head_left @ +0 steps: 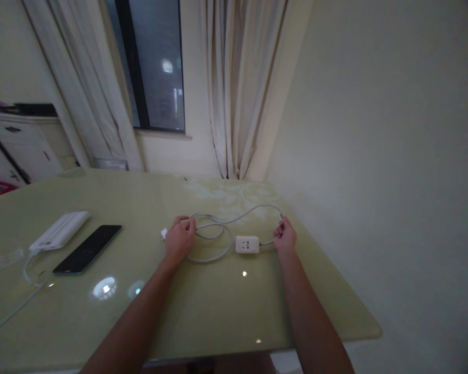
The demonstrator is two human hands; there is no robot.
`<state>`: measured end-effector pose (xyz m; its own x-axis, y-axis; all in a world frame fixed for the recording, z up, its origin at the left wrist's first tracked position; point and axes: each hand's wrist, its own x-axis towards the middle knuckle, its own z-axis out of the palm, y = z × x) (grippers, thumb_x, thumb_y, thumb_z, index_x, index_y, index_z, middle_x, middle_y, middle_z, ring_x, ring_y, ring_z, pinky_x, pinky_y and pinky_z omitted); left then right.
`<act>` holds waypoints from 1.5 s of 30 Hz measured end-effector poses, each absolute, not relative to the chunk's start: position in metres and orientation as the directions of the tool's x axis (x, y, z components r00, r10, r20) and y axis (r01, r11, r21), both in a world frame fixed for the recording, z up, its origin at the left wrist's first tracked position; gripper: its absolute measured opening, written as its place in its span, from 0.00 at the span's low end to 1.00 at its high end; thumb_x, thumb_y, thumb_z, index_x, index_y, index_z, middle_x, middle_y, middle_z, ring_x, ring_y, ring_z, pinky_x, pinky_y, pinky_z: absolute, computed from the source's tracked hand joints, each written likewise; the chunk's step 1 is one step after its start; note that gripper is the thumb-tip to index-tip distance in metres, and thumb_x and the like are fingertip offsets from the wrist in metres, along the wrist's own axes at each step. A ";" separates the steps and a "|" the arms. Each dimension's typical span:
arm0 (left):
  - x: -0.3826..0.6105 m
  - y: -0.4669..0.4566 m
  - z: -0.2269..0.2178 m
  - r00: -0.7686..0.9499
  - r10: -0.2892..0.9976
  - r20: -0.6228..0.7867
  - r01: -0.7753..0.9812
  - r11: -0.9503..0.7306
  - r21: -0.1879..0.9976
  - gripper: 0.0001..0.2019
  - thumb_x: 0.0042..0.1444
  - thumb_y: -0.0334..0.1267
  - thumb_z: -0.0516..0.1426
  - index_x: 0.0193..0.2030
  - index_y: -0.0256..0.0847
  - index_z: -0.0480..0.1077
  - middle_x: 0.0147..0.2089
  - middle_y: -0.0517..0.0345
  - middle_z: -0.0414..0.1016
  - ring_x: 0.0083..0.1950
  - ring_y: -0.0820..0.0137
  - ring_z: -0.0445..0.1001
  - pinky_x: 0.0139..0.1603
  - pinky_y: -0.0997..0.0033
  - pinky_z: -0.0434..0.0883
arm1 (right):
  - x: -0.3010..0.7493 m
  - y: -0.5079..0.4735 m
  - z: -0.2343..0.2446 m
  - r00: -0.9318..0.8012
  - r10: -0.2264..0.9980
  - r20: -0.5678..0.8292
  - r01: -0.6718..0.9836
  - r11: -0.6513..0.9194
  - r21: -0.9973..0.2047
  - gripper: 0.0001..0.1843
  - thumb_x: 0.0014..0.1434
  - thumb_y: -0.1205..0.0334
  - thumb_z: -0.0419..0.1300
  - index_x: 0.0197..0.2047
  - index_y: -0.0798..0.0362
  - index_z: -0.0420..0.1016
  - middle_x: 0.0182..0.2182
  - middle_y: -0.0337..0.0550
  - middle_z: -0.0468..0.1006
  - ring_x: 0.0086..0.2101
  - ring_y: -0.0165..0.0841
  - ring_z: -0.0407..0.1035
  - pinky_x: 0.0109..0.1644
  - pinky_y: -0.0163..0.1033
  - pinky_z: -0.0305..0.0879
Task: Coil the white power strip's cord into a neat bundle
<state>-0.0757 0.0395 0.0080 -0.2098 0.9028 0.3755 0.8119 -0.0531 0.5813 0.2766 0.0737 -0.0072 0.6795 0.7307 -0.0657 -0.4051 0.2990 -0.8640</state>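
Note:
A small white socket adapter [247, 244] lies on the green glass-topped table [203, 311], with a white cable [234, 219] looped behind and beside it. My left hand [179, 240] is closed around the cable loops near the white plug end [164, 234]. My right hand [284, 238] pinches the cable just right of the adapter, where the cord curves back over the table.
A black phone [88, 248] lies face up at the left, beside a white power strip [60, 230] whose cord [25, 275] trails toward the near left edge. A wall runs close along the table's right side. Curtains [237, 88] and a window [152, 62] stand behind, with a white cabinet [19, 150] at the far left.

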 end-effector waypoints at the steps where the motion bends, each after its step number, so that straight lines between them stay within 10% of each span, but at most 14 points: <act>1: -0.078 0.041 0.008 -0.227 0.889 0.397 0.794 -0.067 0.604 0.23 0.68 0.47 0.48 0.33 0.42 0.82 0.56 0.50 0.78 0.48 0.59 0.79 0.51 0.60 0.72 | 0.278 0.076 -0.010 0.723 0.689 -0.049 -0.353 0.309 -0.883 0.16 0.54 0.50 0.67 0.34 0.53 0.73 0.18 0.26 0.64 0.15 0.21 0.48 0.17 0.29 0.44; 5: -0.087 0.049 0.006 -0.300 0.870 0.391 0.599 -0.147 0.787 0.12 0.59 0.45 0.60 0.42 0.40 0.80 0.60 0.46 0.75 0.42 0.63 0.81 0.50 0.61 0.75 | 0.285 0.080 -0.018 0.842 0.518 0.150 0.005 0.270 -0.963 0.19 0.56 0.45 0.61 0.31 0.55 0.76 0.21 0.35 0.72 0.23 0.29 0.63 0.26 0.34 0.57; 9: -0.089 0.057 0.000 -0.334 0.933 0.133 0.152 -0.086 0.985 0.29 0.52 0.34 0.65 0.62 0.39 0.69 0.58 0.43 0.77 0.46 0.63 0.82 0.50 0.62 0.77 | 0.286 0.078 -0.022 0.754 0.574 0.319 0.356 0.052 -0.933 0.22 0.59 0.49 0.54 0.37 0.58 0.82 0.30 0.49 0.81 0.34 0.39 0.72 0.40 0.40 0.64; 15: -0.087 0.058 -0.001 -0.176 0.983 0.050 -0.433 -0.123 0.893 0.27 0.47 0.25 0.65 0.55 0.41 0.71 0.64 0.45 0.74 0.60 0.64 0.77 0.61 0.62 0.73 | 0.264 0.067 -0.017 0.579 0.686 0.442 0.694 -0.129 -0.709 0.21 0.57 0.62 0.56 0.50 0.58 0.83 0.51 0.63 0.78 0.50 0.50 0.71 0.53 0.51 0.63; 19: -0.080 0.049 0.006 -0.054 0.993 0.106 -0.496 -0.119 0.860 0.27 0.50 0.29 0.66 0.58 0.45 0.72 0.71 0.49 0.66 0.62 0.64 0.74 0.58 0.66 0.74 | 0.223 0.055 -0.002 0.303 0.729 0.614 0.847 0.090 -0.525 0.27 0.64 0.62 0.54 0.65 0.55 0.72 0.62 0.59 0.71 0.59 0.49 0.64 0.62 0.54 0.59; 23: -0.073 0.039 0.013 0.071 0.984 0.162 -0.466 -0.111 0.878 0.30 0.52 0.34 0.68 0.63 0.49 0.71 0.73 0.53 0.63 0.60 0.66 0.75 0.55 0.71 0.73 | 0.175 0.035 0.005 -0.271 0.788 0.552 0.740 0.538 -0.404 0.27 0.69 0.54 0.55 0.67 0.53 0.67 0.60 0.52 0.74 0.59 0.41 0.66 0.65 0.46 0.59; 27: -0.066 0.034 0.015 0.144 0.965 0.218 -0.430 -0.137 0.892 0.33 0.50 0.34 0.69 0.64 0.49 0.71 0.72 0.51 0.65 0.63 0.63 0.72 0.59 0.68 0.72 | 0.144 0.021 0.001 -0.477 0.770 0.423 0.706 0.622 -0.338 0.26 0.68 0.56 0.59 0.66 0.53 0.67 0.58 0.54 0.76 0.57 0.42 0.68 0.62 0.47 0.63; 31: -0.063 0.036 0.012 0.167 0.963 0.214 -0.334 -0.149 0.931 0.35 0.48 0.35 0.70 0.65 0.48 0.70 0.71 0.48 0.66 0.64 0.59 0.72 0.63 0.62 0.70 | 0.140 0.026 -0.004 -0.300 0.862 0.408 0.654 0.497 -0.570 0.12 0.70 0.60 0.55 0.48 0.52 0.79 0.42 0.50 0.82 0.45 0.39 0.75 0.50 0.42 0.69; 35: -0.066 0.040 0.006 0.128 0.973 0.195 -0.187 -0.169 0.968 0.32 0.48 0.41 0.69 0.62 0.45 0.72 0.68 0.44 0.70 0.62 0.57 0.75 0.60 0.60 0.72 | 0.151 0.040 -0.002 0.087 0.933 0.348 0.233 0.320 -0.918 0.16 0.67 0.49 0.56 0.42 0.52 0.78 0.32 0.44 0.81 0.33 0.35 0.76 0.35 0.36 0.71; 45: -0.068 0.044 -0.004 -0.147 0.982 0.120 -0.051 -0.129 0.990 0.23 0.47 0.42 0.69 0.50 0.40 0.73 0.54 0.45 0.80 0.55 0.58 0.80 0.58 0.55 0.74 | 0.164 0.051 0.001 0.446 0.883 0.148 -0.252 0.282 -0.926 0.20 0.48 0.51 0.71 0.40 0.54 0.74 0.31 0.42 0.80 0.33 0.32 0.74 0.33 0.34 0.73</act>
